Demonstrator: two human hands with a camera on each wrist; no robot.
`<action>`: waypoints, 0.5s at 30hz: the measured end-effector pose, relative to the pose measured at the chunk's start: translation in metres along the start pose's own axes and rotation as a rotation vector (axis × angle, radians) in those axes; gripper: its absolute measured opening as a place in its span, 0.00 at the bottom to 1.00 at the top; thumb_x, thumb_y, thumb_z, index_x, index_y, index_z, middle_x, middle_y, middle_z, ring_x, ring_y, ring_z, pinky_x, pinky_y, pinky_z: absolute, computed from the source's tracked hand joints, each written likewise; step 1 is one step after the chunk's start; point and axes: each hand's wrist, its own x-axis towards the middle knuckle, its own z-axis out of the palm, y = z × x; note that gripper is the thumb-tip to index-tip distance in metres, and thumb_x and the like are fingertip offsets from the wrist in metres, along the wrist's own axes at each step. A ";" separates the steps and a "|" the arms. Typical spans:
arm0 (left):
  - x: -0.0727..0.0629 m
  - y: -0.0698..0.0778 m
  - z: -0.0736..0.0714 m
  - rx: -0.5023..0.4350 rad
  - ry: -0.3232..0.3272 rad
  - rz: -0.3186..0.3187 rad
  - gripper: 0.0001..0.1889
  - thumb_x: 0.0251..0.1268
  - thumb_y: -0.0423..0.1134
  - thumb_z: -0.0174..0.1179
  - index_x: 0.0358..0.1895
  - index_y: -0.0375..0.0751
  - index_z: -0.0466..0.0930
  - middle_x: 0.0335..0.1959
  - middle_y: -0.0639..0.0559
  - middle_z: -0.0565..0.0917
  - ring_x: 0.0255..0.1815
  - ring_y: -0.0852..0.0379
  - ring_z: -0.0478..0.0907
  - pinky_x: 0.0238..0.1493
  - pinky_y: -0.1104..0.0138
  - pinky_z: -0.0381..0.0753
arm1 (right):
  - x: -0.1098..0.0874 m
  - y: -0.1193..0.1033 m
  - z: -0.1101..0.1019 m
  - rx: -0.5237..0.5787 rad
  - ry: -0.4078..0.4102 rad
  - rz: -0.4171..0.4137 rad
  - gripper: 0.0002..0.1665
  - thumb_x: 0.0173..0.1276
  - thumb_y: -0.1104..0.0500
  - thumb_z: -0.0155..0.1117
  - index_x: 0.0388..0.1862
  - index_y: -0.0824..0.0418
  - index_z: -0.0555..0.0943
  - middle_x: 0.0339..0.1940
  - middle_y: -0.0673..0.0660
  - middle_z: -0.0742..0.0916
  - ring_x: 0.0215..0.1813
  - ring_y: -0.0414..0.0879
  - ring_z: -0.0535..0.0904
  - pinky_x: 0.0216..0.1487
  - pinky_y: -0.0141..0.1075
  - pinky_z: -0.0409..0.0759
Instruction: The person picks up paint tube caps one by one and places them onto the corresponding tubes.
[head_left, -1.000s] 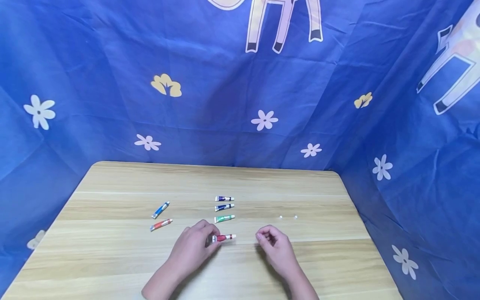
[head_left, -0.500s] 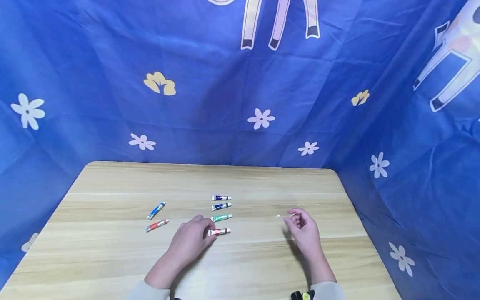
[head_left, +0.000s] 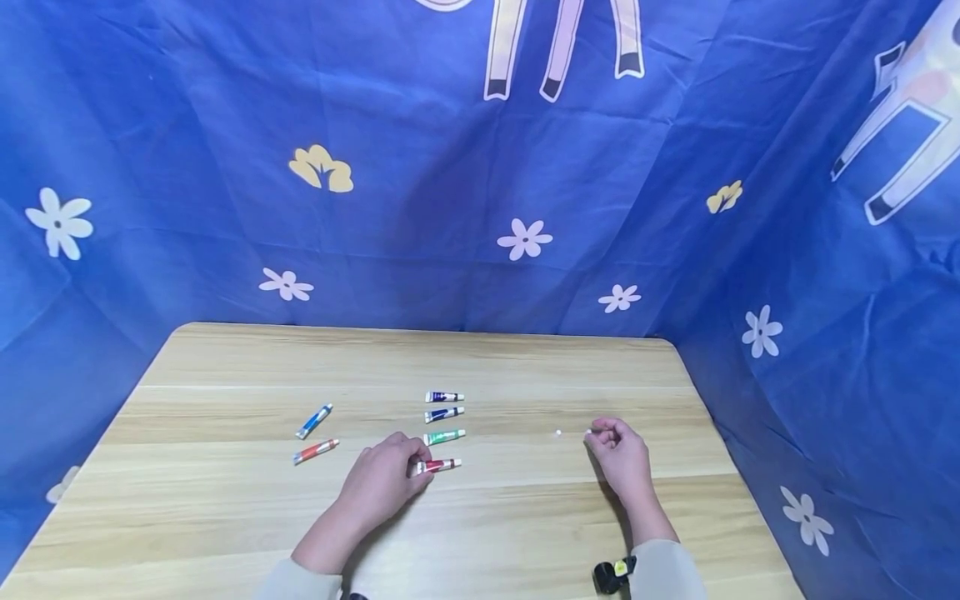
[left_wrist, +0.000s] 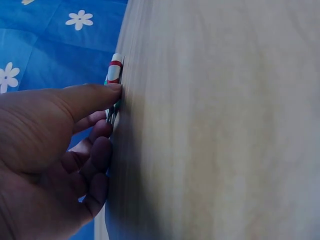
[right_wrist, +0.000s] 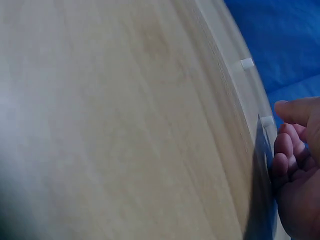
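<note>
In the head view my left hand (head_left: 382, 479) pinches the rear end of a small red paint tube (head_left: 441, 466) between thumb and fingers. The tube lies with its white tip to the right; in the left wrist view its white end (left_wrist: 117, 58) shows beyond the thumb. My right hand (head_left: 624, 458) is low over the right part of the table, fingers loosely bent. A tiny white cap (right_wrist: 268, 121) sits just off its fingertips, with a gap visible between thumb and fingers. Another white cap (head_left: 558, 432) lies farther left.
Beyond the red tube lie a green tube (head_left: 445, 436), a dark blue tube (head_left: 445, 413) and a purple tube (head_left: 446, 397) in a column. A blue tube (head_left: 314, 421) and an orange tube (head_left: 316, 451) lie left. Blue cloth (head_left: 405, 275) hangs around the wooden table (head_left: 225, 358).
My right hand has moved right and away from me, from near the red tube to the white caps. My left hand keeps holding the red tube, now slightly closer to the green one.
</note>
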 end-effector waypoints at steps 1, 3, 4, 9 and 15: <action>0.000 0.000 0.000 0.000 0.000 -0.003 0.10 0.59 0.43 0.81 0.37 0.56 0.86 0.30 0.60 0.79 0.29 0.61 0.68 0.37 0.62 0.70 | 0.001 0.001 0.001 -0.019 -0.001 0.004 0.17 0.71 0.61 0.76 0.56 0.63 0.86 0.36 0.52 0.85 0.36 0.39 0.78 0.36 0.26 0.78; -0.001 0.001 -0.001 0.003 0.003 -0.006 0.11 0.58 0.43 0.81 0.38 0.55 0.87 0.31 0.60 0.79 0.29 0.61 0.69 0.38 0.61 0.71 | 0.003 0.003 0.003 -0.050 -0.001 0.001 0.16 0.71 0.60 0.76 0.55 0.63 0.86 0.36 0.52 0.86 0.35 0.40 0.79 0.36 0.27 0.78; -0.002 0.001 -0.001 0.008 0.008 -0.007 0.11 0.58 0.43 0.81 0.40 0.54 0.87 0.31 0.60 0.79 0.29 0.61 0.69 0.38 0.61 0.71 | 0.003 0.004 0.004 -0.066 -0.002 -0.006 0.16 0.71 0.59 0.75 0.55 0.63 0.86 0.36 0.53 0.86 0.35 0.41 0.79 0.36 0.27 0.78; -0.004 0.002 0.000 0.029 0.030 -0.012 0.19 0.57 0.44 0.82 0.50 0.49 0.88 0.34 0.59 0.81 0.31 0.60 0.71 0.39 0.60 0.74 | 0.005 0.004 0.008 -0.167 0.008 -0.061 0.15 0.72 0.58 0.75 0.53 0.64 0.88 0.34 0.53 0.88 0.34 0.41 0.80 0.36 0.27 0.78; -0.011 0.000 -0.001 0.053 0.036 -0.028 0.23 0.55 0.44 0.82 0.52 0.48 0.85 0.39 0.55 0.85 0.39 0.57 0.79 0.43 0.55 0.79 | 0.003 0.003 0.009 -0.224 0.042 -0.094 0.10 0.73 0.60 0.73 0.49 0.64 0.89 0.32 0.53 0.89 0.33 0.40 0.80 0.36 0.29 0.77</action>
